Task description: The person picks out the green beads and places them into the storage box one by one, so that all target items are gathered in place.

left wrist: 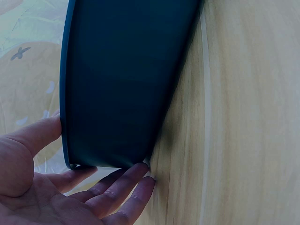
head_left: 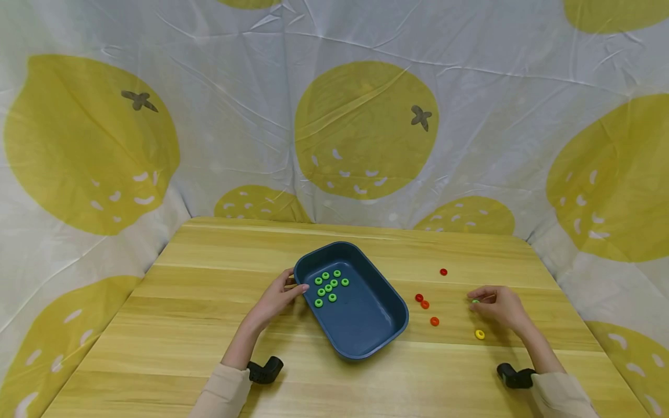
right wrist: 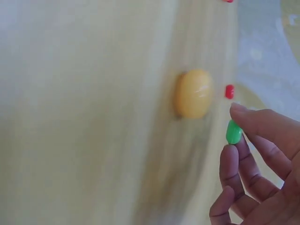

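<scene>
A dark blue plastic basin (head_left: 360, 319) sits at an angle on the wooden table. Several bright green rings (head_left: 332, 301) lie on its floor, toward the far left end. My left hand (head_left: 274, 301) grips the basin's left side, thumb at the rim and fingers against the outer wall in the left wrist view. At the right, my right hand (head_left: 504, 306) pinches another green ring (right wrist: 233, 133) between thumb and fingertips, held over the table. Nearest to that hand on the tabletop lies a yellow ring (right wrist: 194, 94).
Between basin and right hand lie two red rings (head_left: 419, 300) (head_left: 443, 274) and two orange-red rings (head_left: 425, 307) (head_left: 435, 324). A lemon-print curtain (head_left: 366, 128) hangs behind the table (head_left: 167, 325). Black wrist mounts (head_left: 265, 371) (head_left: 514, 377) are worn on both arms.
</scene>
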A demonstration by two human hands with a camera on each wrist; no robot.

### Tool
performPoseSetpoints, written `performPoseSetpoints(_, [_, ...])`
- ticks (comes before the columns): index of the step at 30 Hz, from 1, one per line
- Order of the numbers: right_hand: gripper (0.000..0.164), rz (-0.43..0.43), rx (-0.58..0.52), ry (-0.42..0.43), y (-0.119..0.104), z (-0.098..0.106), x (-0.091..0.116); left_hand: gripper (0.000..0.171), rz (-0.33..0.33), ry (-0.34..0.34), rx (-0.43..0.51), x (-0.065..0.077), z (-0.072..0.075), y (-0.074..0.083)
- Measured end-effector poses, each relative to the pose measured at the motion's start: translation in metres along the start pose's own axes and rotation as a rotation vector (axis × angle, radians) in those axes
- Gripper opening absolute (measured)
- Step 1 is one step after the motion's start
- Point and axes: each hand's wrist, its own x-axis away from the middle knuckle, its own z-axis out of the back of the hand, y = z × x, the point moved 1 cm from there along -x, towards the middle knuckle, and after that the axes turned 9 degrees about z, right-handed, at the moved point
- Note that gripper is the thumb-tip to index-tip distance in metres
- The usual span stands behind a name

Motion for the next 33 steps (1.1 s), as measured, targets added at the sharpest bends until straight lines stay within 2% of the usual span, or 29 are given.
performPoseSetpoints(5, [0.020,0.038,0.011,0.009,-0.011,0.004,-0.014,0.054,0.002,0.002,0.000,0.000,0.000,-0.001])
performPoseSetpoints(9, [0.022,0.054,-0.020,0.010,-0.024,0.005,-0.027,0.054,0.003,0.002,0.003,0.000,-0.001,-0.001])
performPoseSetpoints(20, [0.020,0.137,-0.056,-0.002,-0.067,0.006,-0.064,0.055,-0.013,-0.003,-0.007,0.001,0.000,0.000])
performPoseSetpoints(24, [0.020,0.173,-0.095,-0.007,-0.085,0.002,-0.077,0.055,-0.014,-0.009,-0.003,0.002,0.000,0.002])
performPoseSetpoints(33, [0.018,0.277,-0.105,-0.039,-0.135,-0.015,-0.104,0.055,-0.010,-0.011,-0.007,0.003,0.001,0.002])
